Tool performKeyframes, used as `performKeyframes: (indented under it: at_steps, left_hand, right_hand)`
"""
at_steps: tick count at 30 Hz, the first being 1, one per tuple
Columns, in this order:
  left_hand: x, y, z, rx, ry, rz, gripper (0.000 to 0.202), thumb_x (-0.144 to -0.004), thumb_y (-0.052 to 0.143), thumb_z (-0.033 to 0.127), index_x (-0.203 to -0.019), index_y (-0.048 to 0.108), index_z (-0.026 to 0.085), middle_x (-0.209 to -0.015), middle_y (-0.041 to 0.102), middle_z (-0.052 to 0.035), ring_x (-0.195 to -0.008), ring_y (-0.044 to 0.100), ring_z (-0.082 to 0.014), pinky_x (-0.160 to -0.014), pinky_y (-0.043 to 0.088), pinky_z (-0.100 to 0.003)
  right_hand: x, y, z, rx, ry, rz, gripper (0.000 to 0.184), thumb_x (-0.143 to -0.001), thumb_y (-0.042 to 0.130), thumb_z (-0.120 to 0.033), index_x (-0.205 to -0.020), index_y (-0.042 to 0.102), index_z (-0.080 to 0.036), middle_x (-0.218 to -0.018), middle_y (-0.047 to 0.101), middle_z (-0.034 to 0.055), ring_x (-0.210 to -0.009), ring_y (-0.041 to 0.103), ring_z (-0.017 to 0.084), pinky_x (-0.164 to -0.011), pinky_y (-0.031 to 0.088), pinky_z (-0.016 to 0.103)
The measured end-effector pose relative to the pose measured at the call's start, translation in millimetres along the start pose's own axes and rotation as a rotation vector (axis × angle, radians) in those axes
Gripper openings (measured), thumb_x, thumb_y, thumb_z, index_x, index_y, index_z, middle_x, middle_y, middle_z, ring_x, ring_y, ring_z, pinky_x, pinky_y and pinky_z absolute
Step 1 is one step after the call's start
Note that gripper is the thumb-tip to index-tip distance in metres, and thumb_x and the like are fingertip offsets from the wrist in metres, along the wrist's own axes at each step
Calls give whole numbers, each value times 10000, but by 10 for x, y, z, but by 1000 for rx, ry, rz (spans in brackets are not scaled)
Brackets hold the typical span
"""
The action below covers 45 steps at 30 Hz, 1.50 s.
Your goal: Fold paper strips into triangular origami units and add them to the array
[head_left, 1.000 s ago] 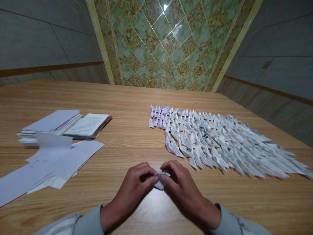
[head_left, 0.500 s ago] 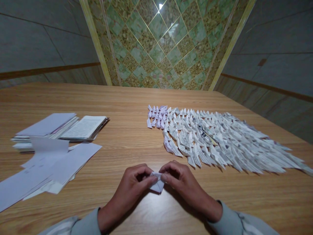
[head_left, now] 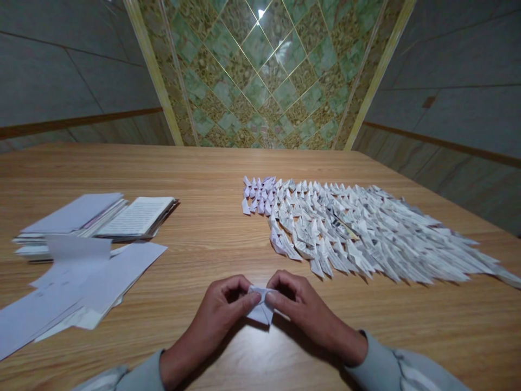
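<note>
Between my two hands is a small folded piece of white paper (head_left: 260,314), with crease lines meeting near its middle. My left hand (head_left: 228,301) pinches its left side, thumb on top and fingers curled behind. On the right side my right hand (head_left: 299,298) grips it the same way, its thumb close to the other thumb. The paper is just above the table near its front edge, tilted toward me. Beyond my right hand lie many folded paper boats (head_left: 350,233) in packed rows, mostly printed white, with a lilac group (head_left: 259,195) at the left end.
On the left stands a stack of paper (head_left: 77,213) beside a pile of printed sheets (head_left: 140,214). Loose white sheets (head_left: 89,285) overlap in front of them, one bent upward. A wooden table (head_left: 195,179) carries everything. Behind it rises a tiled wall (head_left: 260,70).
The folded paper looks slightly wider and lower between my thumbs, which have parted a little. The view has shifted slightly. Both hands keep their hold.
</note>
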<state>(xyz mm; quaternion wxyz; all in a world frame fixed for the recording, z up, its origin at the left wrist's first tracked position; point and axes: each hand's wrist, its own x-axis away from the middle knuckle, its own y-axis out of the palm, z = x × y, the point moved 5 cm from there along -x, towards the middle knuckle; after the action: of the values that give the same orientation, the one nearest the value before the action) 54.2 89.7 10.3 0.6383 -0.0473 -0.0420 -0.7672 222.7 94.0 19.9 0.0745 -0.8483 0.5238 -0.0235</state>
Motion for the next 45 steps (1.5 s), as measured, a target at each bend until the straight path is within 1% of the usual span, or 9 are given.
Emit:
performKeyframes:
  at_steps: [6,13,18,22,27,30,35,39,45]
  left_hand:
    - [76,100,38,-51,7,-147,361,-789,750,476,-704,706,127,-660,636,-25,-649,563,-176,-612,437,-277]
    - [70,81,-42,-6,-18,-186,344,-789,754,442,-677,686,123,-631,607,-19,-608,529,-157,-578,396,-269]
    - [49,52,116,-252,167,-166,224,-861,694,365,-853,756,150,-784,687,-50,-728,602,-194,-654,432,-282]
    - [83,38,273,-420,308,-103,196,-879,685,316,-757,738,171,-726,655,-29,-680,585,-172,-644,421,-274]
    - [62,-37,187,-79,170,-11,155,-862,694,315,-791,680,179,-726,664,-9,-671,596,-164,-612,451,-252]
    - [63,-46,148,15,176,3,112,-846,714,280,-814,660,187,-771,688,-9,-735,637,-176,-672,494,-262]
    - [90,6,197,-221,348,-81,68,-899,645,199,-841,680,197,-911,724,-43,-870,675,-207,-796,504,-308]
    - [120,10,258,-593,582,-27,76,-928,619,151,-900,659,209,-938,699,-47,-881,633,-210,-798,464,-316]
    - [159,125,221,-968,743,-101,107,-992,579,221,-893,616,202,-891,664,-52,-811,577,-216,-724,421,-321]
  right_hand:
    - [19,8,-27,-16,-13,37,397,-929,635,-548,-788,601,-178,-744,548,-6,-702,481,147,-626,372,267]
    - [17,72,-7,-237,51,-41,447,-868,687,-602,-765,571,-184,-687,518,-32,-647,450,123,-606,353,253]
    - [13,10,-93,68,-21,30,314,-908,660,-437,-743,600,-177,-691,540,-17,-659,468,138,-598,342,262]
    - [20,2,-196,215,-95,59,230,-905,638,-348,-752,602,-181,-696,541,-20,-663,471,138,-603,334,268]
    - [17,-10,-122,10,-44,91,274,-833,725,-321,-1033,589,-194,-871,588,-7,-804,533,161,-710,439,287]
    - [10,-19,-85,25,-32,136,257,-788,773,-271,-962,597,-202,-862,594,-10,-797,548,164,-704,445,289]
    - [24,-7,-204,311,-286,172,142,-894,687,-221,-779,607,-201,-785,632,11,-751,560,171,-680,406,296]
    - [82,32,-278,699,-550,204,162,-958,558,-162,-810,613,-196,-751,626,28,-752,517,195,-699,358,330]
    - [90,110,-252,1101,-658,208,278,-1013,538,-175,-744,609,-189,-727,625,39,-742,464,208,-739,337,353]
